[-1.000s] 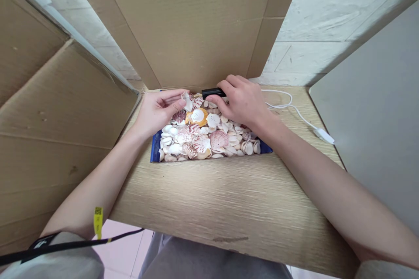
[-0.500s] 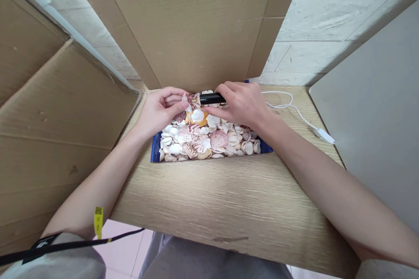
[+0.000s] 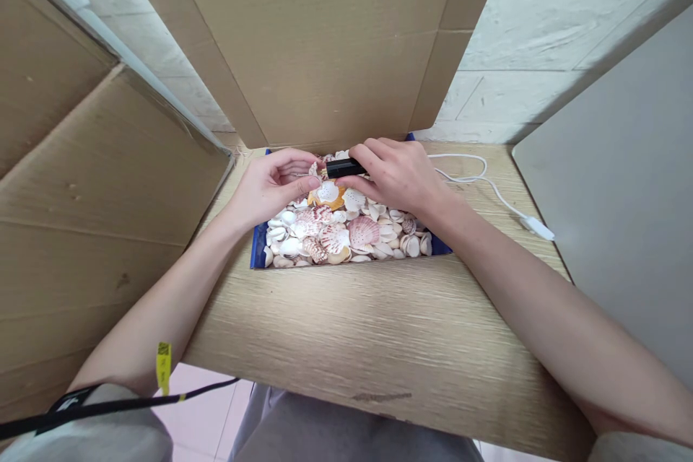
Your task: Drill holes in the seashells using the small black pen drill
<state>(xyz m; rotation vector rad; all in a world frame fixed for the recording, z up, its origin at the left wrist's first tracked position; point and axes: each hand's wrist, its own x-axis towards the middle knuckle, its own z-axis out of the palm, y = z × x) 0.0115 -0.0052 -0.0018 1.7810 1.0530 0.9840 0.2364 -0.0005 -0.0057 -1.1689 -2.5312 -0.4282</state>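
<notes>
Between the thumb and fingers of my left hand [image 3: 273, 184] is a small pale shell [image 3: 314, 171], held above the left back part of a shallow blue-edged box [image 3: 258, 245]. My right hand [image 3: 398, 172] grips a black pen-like tool [image 3: 345, 168] with a thin gold tip that points left and meets or nearly meets the shell. Many shells fill the box below both hands, among them a pink scallop shell [image 3: 364, 231] and a white shell with small holes on an orange one [image 3: 327, 193].
A tall cardboard flap [image 3: 325, 43] stands behind the box, and cardboard panels [image 3: 97, 166] rise at the left. On the wooden table [image 3: 346, 332], a white cable with an inline switch [image 3: 537, 227] lies to the right. A grey panel [image 3: 622, 180] stands at the far right.
My left hand has shifted slightly right with the shell. The black tool has moved a little left and down, so its tip is now closer to the shell.
</notes>
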